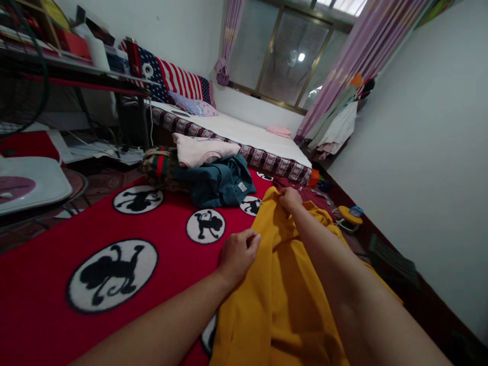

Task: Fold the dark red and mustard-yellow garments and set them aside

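A mustard-yellow garment [282, 284] lies spread on a red blanket with monkey prints [171, 264]; its exact kind is unclear. My left hand [239, 254] is closed at the garment's left edge, with the thumb against the curled fingers, pinching the cloth there. Farther up, my right hand [290, 200] grips the garment near its far end, its fingers partly hidden behind the hand. Beyond my hands, a folded teal garment [223, 183] and a pale pink garment [206, 150] are piled on the blanket beside a camouflage bundle [158, 165]. Dark red cloth [310, 195] lies past the yellow garment.
At the back is a bed [244, 127] with pillows, below a window. A cluttered desk [76, 66] stands on the left, near a white chair [34, 178]. To the right, a yellow-seated stool [349, 215] sits by the wall, with clothes [337, 129] hanging above.
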